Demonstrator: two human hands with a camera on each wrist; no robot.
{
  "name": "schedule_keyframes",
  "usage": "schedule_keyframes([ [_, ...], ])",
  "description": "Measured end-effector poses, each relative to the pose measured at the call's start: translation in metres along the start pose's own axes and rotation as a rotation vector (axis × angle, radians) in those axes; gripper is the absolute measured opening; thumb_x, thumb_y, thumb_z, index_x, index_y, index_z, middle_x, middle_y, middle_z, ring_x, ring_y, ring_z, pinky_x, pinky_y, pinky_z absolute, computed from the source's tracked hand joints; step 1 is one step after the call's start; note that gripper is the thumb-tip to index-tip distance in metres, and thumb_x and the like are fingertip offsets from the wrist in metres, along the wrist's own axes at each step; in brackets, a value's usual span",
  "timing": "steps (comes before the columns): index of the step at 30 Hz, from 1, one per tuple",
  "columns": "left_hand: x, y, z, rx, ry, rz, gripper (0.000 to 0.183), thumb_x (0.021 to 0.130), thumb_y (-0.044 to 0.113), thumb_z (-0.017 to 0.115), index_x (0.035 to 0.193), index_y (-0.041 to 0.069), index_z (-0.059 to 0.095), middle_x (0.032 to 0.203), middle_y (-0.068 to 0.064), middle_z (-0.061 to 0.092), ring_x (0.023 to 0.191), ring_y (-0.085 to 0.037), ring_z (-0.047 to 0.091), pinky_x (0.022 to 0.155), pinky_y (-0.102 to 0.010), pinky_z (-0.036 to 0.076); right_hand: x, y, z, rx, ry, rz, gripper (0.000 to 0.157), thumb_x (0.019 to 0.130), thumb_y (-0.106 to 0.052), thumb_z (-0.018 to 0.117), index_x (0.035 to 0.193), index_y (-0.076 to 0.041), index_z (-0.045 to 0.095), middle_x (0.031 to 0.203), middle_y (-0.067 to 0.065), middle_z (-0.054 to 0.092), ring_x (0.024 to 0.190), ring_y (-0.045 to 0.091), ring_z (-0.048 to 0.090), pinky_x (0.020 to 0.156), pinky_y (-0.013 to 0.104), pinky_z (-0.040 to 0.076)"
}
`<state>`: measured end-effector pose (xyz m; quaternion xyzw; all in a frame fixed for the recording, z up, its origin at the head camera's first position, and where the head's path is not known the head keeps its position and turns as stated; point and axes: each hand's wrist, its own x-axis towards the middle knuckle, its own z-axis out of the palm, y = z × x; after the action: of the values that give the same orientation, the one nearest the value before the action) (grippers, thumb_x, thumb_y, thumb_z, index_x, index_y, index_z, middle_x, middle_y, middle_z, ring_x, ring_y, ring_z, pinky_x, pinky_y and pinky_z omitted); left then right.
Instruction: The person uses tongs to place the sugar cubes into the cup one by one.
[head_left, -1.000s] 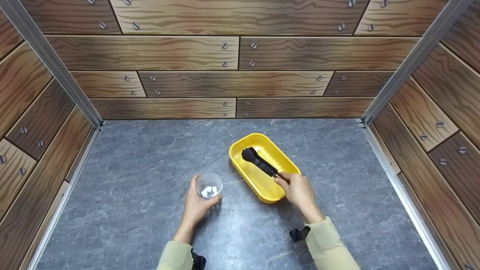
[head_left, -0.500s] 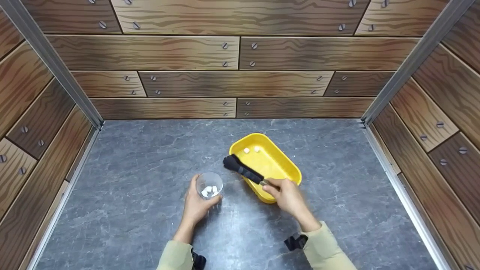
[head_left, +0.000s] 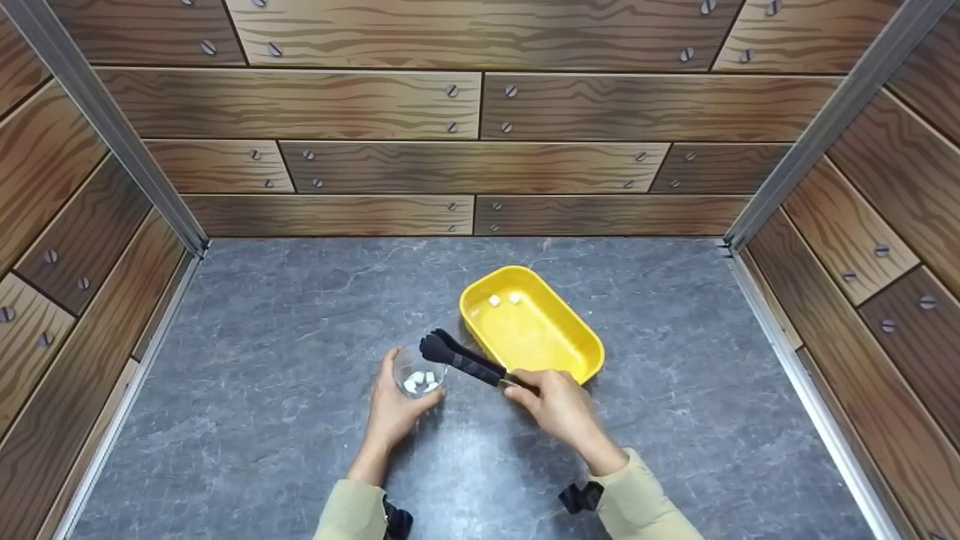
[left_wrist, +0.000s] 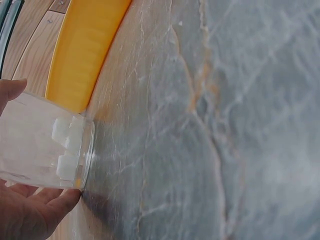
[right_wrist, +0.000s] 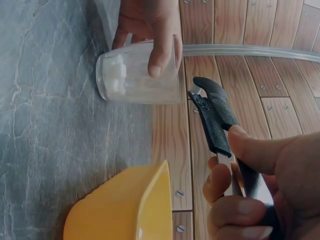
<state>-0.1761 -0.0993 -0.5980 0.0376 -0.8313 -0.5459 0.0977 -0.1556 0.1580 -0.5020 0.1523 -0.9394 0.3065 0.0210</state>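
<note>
My left hand (head_left: 397, 412) grips a clear cup (left_wrist: 35, 140) that stands on the grey surface, with several white cubes (head_left: 421, 381) at its bottom. Black tongs (head_left: 466, 360) are held in my right hand (head_left: 562, 409), fingers and thumb curled round the handles. Their tips are above the cup's rim, and in the right wrist view a white piece (right_wrist: 196, 90) shows between them. To the right lies a yellow tray (head_left: 592, 352) with two white cubes (head_left: 504, 299) near its far end. My right forearm passes in front of the tray's near side.
Wood-patterned walls (head_left: 480, 165) enclose the grey marbled surface (head_left: 300, 315) at the back and both sides. Metal strips (head_left: 817, 420) run along the side edges. A dark wrist device (head_left: 581, 496) is on my right sleeve.
The tongs have moved left and nearer, out of the yellow tray and over the cup, uncovering two white cubes in the tray. My left hand and the cup have stayed in place.
</note>
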Motion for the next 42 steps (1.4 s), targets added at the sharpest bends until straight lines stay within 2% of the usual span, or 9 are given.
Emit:
schedule_keyframes([
  [5,0.001,0.000,0.000,0.007,0.007,0.010,0.102,0.060,0.027,0.091,0.143,0.002,0.039,0.134,-0.026,0.053,0.120,-0.039,0.052,0.102,-0.051,0.041,0.001,0.001,0.002,-0.050,0.006,-0.037,0.016,0.090,-0.032,0.072,0.102,-0.022,0.074,0.075,-0.010,0.061,0.064,0.011,0.052,0.055,0.031,0.044],
  [8,0.001,0.000,0.001,0.002,0.006,0.018,0.102,0.060,0.026,0.092,0.143,0.002,0.039,0.133,-0.026,0.053,0.119,-0.039,0.053,0.102,-0.052,0.041,0.002,0.002,0.001,-0.049,0.023,-0.033,0.020,0.088,-0.033,0.073,0.104,-0.020,0.074,0.078,-0.010,0.062,0.066,0.010,0.053,0.056,0.032,0.044],
  [14,0.002,0.000,0.001,-0.004,0.008,0.022,0.101,0.060,0.024,0.092,0.143,0.000,0.040,0.132,-0.025,0.055,0.117,-0.039,0.054,0.100,-0.052,0.042,0.004,0.008,-0.005,-0.039,0.048,0.044,0.033,0.087,-0.034,0.075,0.113,-0.014,0.073,0.076,-0.007,0.062,0.061,0.010,0.050,0.054,0.033,0.044],
  [18,0.001,-0.001,0.001,-0.006,0.013,0.012,0.101,0.059,0.024,0.092,0.143,0.001,0.042,0.132,-0.025,0.054,0.119,-0.040,0.053,0.100,-0.053,0.042,0.006,0.012,-0.011,-0.037,0.060,0.109,0.038,0.088,-0.035,0.074,0.117,-0.011,0.072,0.081,-0.002,0.066,0.063,0.010,0.052,0.056,0.033,0.046],
  [24,0.001,-0.001,0.001,-0.003,0.023,0.016,0.100,0.058,0.025,0.093,0.142,0.002,0.043,0.131,-0.025,0.055,0.118,-0.040,0.054,0.099,-0.052,0.043,0.011,0.024,-0.020,-0.070,0.072,0.189,0.044,0.090,-0.040,0.070,0.122,-0.010,0.069,0.072,-0.002,0.060,0.057,0.014,0.048,0.052,0.033,0.042],
  [31,0.001,-0.001,0.001,-0.006,0.015,0.008,0.101,0.058,0.027,0.094,0.142,0.003,0.042,0.131,-0.026,0.055,0.118,-0.041,0.053,0.100,-0.054,0.042,0.020,0.040,-0.026,-0.165,0.067,0.263,0.047,0.092,-0.043,0.068,0.125,-0.010,0.068,0.090,0.007,0.070,0.062,0.017,0.056,0.056,0.039,0.048],
  [38,0.000,0.001,-0.002,-0.013,-0.006,-0.020,0.106,0.057,0.032,0.095,0.144,0.005,0.040,0.135,-0.026,0.051,0.122,-0.042,0.050,0.102,-0.057,0.039,0.033,0.050,-0.027,-0.261,0.050,0.305,0.047,0.091,-0.044,0.067,0.125,-0.011,0.067,0.106,0.016,0.070,0.080,0.034,0.066,0.059,0.048,0.051],
  [42,0.000,0.001,-0.001,-0.031,-0.015,-0.013,0.103,0.058,0.027,0.094,0.144,0.008,0.041,0.137,-0.024,0.050,0.123,-0.041,0.049,0.102,-0.056,0.039,0.041,0.054,-0.026,-0.310,0.052,0.305,0.044,0.091,-0.042,0.068,0.124,-0.013,0.068,0.110,0.019,0.069,0.087,0.040,0.066,0.062,0.052,0.052],
])
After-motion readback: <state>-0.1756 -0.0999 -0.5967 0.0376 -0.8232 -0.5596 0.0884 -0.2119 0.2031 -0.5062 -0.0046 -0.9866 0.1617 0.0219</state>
